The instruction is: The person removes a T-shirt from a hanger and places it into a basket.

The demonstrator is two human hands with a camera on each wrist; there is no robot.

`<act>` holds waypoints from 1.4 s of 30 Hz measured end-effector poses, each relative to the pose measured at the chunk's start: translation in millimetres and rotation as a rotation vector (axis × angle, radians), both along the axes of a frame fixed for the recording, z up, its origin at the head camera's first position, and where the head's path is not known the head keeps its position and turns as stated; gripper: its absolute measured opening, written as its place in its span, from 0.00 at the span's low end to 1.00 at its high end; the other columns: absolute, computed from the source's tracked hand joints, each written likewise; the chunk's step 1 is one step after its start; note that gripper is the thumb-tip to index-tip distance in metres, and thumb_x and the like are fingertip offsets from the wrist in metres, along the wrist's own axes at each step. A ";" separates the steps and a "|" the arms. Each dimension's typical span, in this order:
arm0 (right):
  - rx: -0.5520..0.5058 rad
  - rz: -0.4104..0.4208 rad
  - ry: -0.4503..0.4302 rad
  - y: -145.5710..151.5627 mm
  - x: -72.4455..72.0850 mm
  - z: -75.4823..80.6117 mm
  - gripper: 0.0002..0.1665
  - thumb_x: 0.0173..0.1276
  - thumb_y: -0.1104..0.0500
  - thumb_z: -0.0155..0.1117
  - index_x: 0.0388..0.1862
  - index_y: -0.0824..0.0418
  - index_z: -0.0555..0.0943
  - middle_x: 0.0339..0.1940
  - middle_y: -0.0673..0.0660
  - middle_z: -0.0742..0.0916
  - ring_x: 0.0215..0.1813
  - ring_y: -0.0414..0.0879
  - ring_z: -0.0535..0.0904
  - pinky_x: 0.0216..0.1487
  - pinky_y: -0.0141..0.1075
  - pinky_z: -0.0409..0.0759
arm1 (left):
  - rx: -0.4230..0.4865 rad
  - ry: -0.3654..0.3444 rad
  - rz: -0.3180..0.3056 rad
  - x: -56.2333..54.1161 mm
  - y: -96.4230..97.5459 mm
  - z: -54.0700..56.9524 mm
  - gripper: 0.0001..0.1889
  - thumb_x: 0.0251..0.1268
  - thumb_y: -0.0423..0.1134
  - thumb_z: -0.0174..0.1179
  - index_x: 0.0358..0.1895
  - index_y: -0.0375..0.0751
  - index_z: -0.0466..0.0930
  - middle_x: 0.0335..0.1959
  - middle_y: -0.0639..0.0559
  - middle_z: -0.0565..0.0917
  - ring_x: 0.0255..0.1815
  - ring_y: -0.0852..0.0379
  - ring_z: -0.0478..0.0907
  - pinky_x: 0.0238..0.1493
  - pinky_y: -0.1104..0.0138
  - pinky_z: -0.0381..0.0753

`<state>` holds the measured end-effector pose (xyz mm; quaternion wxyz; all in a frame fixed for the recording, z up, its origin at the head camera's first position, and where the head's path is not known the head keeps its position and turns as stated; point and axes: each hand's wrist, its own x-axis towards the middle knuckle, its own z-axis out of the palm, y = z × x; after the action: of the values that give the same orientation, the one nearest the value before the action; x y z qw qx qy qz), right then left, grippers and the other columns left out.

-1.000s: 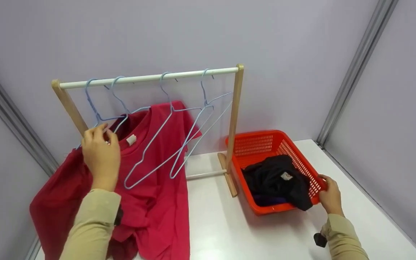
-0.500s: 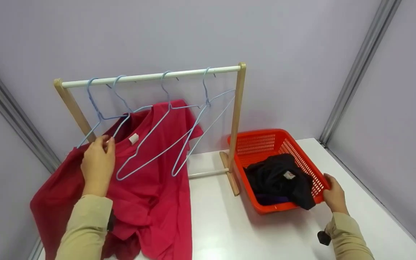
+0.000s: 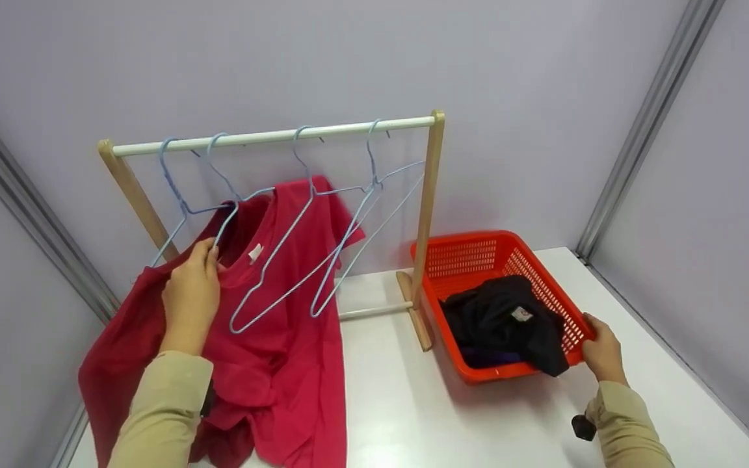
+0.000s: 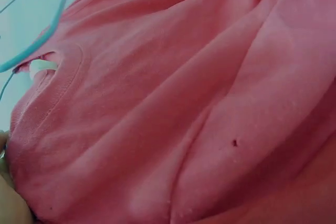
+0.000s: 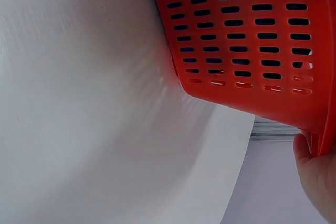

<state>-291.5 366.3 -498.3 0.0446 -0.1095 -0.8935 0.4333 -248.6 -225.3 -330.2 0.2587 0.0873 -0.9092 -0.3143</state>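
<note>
My left hand [image 3: 191, 296] pinches the neckline of a red T-shirt [image 3: 251, 364], right where one arm of a blue wire hanger [image 3: 226, 224] meets the fingertips. Whether the hanger wire is also in the pinch is hidden. The shirt's far shoulder hangs over that hanger's other arm. In the left wrist view, the shirt's collar [image 4: 63, 77] and cloth fill the frame, with part of the hand [image 4: 11, 198] at the edge. On the right, my right hand [image 3: 603, 351] grips the rim corner of a red plastic basket [image 3: 472, 376], thumb outside in the right wrist view.
A rack with a white rail [image 3: 264, 137] and wooden posts carries several blue hangers, including two bare ones in front of the shirt. Black clothing [image 3: 511, 318] with a white label lies in the basket, partly over its rim. Walls stand behind and beside the white table [image 3: 394, 403].
My left hand first moved down, then right, drawing the shirt's near side rightward with it. The bare hanger in front swung slightly. My right hand stays on the basket rim.
</note>
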 end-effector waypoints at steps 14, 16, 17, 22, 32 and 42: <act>0.002 0.001 -0.001 2.4 -2.8 -3.9 0.38 0.58 0.74 0.35 0.72 0.76 0.52 0.71 0.79 0.58 0.70 0.71 0.57 0.71 0.58 0.56 | -0.022 0.038 0.025 -1.8 16.1 1.1 0.15 0.78 0.42 0.40 0.53 0.38 0.73 0.36 0.38 0.84 0.38 0.33 0.80 0.39 0.44 0.77; 0.004 -0.002 0.007 2.2 -2.6 -4.3 0.38 0.58 0.74 0.35 0.71 0.76 0.53 0.71 0.79 0.58 0.70 0.71 0.57 0.71 0.58 0.56 | -0.024 0.038 0.029 -2.2 16.7 1.1 0.15 0.77 0.42 0.40 0.53 0.37 0.73 0.36 0.38 0.84 0.39 0.32 0.80 0.40 0.44 0.77; 0.005 -0.003 0.009 1.9 -2.4 -4.2 0.38 0.58 0.74 0.35 0.71 0.76 0.53 0.71 0.79 0.58 0.70 0.71 0.57 0.71 0.58 0.56 | -0.024 0.039 0.030 -2.2 16.8 1.3 0.15 0.78 0.42 0.40 0.53 0.37 0.73 0.36 0.38 0.85 0.39 0.32 0.80 0.40 0.44 0.77; 0.010 -0.004 0.023 1.2 -2.4 -3.5 0.37 0.58 0.74 0.35 0.71 0.76 0.54 0.71 0.79 0.59 0.70 0.71 0.57 0.71 0.58 0.56 | -0.031 0.031 0.035 -1.4 16.8 2.3 0.15 0.78 0.42 0.39 0.52 0.37 0.72 0.36 0.38 0.84 0.39 0.33 0.80 0.40 0.45 0.76; 0.023 -0.007 0.033 2.1 -0.2 -2.9 0.38 0.56 0.74 0.36 0.70 0.77 0.54 0.70 0.79 0.59 0.71 0.71 0.57 0.72 0.58 0.55 | -0.023 -0.091 0.029 -2.8 20.4 16.5 0.16 0.76 0.42 0.38 0.50 0.33 0.71 0.43 0.35 0.80 0.47 0.32 0.78 0.49 0.43 0.75; 0.028 -0.007 0.039 0.5 -1.3 -3.1 0.38 0.56 0.75 0.36 0.70 0.77 0.55 0.70 0.79 0.60 0.70 0.71 0.57 0.72 0.58 0.55 | -0.007 -0.020 0.048 -6.5 25.9 13.6 0.17 0.78 0.44 0.39 0.55 0.39 0.73 0.49 0.36 0.80 0.50 0.33 0.77 0.48 0.42 0.75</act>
<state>-292.8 366.8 -501.4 0.0650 -0.1032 -0.8979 0.4229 -255.1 -199.4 -316.5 0.2571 0.1112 -0.9106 -0.3038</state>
